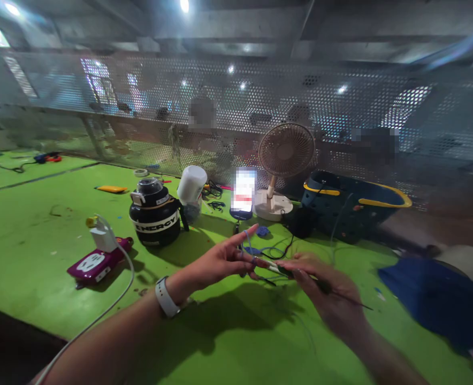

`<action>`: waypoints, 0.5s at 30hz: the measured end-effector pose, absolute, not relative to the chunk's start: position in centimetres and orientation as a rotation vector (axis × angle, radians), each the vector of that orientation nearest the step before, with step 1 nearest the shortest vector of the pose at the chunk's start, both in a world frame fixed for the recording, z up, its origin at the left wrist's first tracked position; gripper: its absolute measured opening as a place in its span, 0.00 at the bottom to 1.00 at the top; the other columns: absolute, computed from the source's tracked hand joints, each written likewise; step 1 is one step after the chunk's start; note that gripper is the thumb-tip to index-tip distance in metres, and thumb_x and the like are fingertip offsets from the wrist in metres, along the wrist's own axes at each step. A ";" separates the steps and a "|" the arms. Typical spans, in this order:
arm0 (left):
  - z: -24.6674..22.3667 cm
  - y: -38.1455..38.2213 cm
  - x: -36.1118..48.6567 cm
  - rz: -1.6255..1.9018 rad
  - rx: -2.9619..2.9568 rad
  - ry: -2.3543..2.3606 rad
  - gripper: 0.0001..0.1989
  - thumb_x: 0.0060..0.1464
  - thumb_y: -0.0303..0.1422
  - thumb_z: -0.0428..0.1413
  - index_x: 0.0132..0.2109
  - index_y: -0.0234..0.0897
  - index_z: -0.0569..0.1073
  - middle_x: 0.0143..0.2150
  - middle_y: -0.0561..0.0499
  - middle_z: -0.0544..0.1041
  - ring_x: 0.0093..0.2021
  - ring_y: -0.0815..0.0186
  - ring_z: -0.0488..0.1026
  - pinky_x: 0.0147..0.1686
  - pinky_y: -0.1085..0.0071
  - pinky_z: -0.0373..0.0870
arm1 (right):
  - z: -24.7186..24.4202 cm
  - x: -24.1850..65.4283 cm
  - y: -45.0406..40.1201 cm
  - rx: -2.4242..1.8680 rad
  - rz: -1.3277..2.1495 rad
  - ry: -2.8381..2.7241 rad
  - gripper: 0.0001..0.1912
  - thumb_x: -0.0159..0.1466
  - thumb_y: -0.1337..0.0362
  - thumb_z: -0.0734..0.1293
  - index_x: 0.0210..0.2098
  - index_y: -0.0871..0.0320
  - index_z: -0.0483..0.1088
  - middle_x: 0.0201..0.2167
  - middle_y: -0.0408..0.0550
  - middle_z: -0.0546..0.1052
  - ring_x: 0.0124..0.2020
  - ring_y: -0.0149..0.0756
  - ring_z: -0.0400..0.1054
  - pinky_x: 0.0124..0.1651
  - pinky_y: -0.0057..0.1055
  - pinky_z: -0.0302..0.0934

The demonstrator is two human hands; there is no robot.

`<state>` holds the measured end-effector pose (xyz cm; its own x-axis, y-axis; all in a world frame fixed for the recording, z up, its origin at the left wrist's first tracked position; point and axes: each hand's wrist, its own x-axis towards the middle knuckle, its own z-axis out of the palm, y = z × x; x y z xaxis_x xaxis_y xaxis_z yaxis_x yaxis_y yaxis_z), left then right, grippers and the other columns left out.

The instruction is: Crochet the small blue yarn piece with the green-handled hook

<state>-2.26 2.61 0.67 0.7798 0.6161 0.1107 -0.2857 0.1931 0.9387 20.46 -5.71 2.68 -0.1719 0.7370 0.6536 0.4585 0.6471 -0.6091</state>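
My left hand (220,259), with a white watch band on its wrist, is in the middle of the view. Its index finger points up and out with bluish yarn (248,239) running over it. Thumb and other fingers pinch the yarn near the hook's tip; any worked piece there is too small to make out. From the right, my right hand (327,286) grips a slim crochet hook (272,266), whose metal end meets the yarn at my left fingertips. A small blue clump of yarn (262,231) lies on the table just beyond.
A phone (243,195) with a lit screen stands before a fan (287,152). Around them are a black jug (155,216), a white container (192,183), a dark basket (341,211), a purple power strip (96,266) with a cable, and blue cloth (433,299).
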 end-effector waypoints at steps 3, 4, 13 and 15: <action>0.5 2.3 -1.8 0.717 1.235 0.312 0.44 0.55 0.24 0.61 0.71 0.44 0.47 0.44 0.42 0.83 0.38 0.65 0.80 0.45 0.69 0.71 | 2.5 20.2 -5.6 -0.948 0.265 -1.831 0.11 0.65 0.66 0.67 0.44 0.48 0.78 0.33 0.44 0.81 0.34 0.35 0.74 0.36 0.31 0.68; 0.4 2.1 -1.6 0.742 1.233 0.308 0.44 0.55 0.25 0.61 0.71 0.43 0.47 0.45 0.42 0.83 0.39 0.65 0.80 0.45 0.69 0.71 | 2.4 20.1 -5.6 -0.936 0.234 -1.837 0.11 0.65 0.66 0.67 0.45 0.48 0.78 0.33 0.44 0.81 0.34 0.35 0.74 0.36 0.31 0.69; 0.5 1.2 -0.7 0.953 1.213 0.345 0.44 0.56 0.27 0.61 0.71 0.45 0.46 0.47 0.40 0.81 0.38 0.65 0.80 0.37 0.74 0.69 | 2.4 19.6 -5.8 -0.848 0.012 -1.887 0.11 0.66 0.66 0.66 0.46 0.50 0.76 0.36 0.44 0.83 0.36 0.35 0.75 0.40 0.33 0.70; 0.3 1.0 -0.5 0.980 1.211 0.360 0.45 0.55 0.29 0.62 0.71 0.44 0.45 0.48 0.39 0.81 0.39 0.64 0.80 0.38 0.72 0.69 | 2.1 19.5 -5.6 -0.815 -0.106 -1.934 0.10 0.67 0.65 0.65 0.46 0.52 0.76 0.38 0.45 0.83 0.37 0.35 0.76 0.42 0.34 0.70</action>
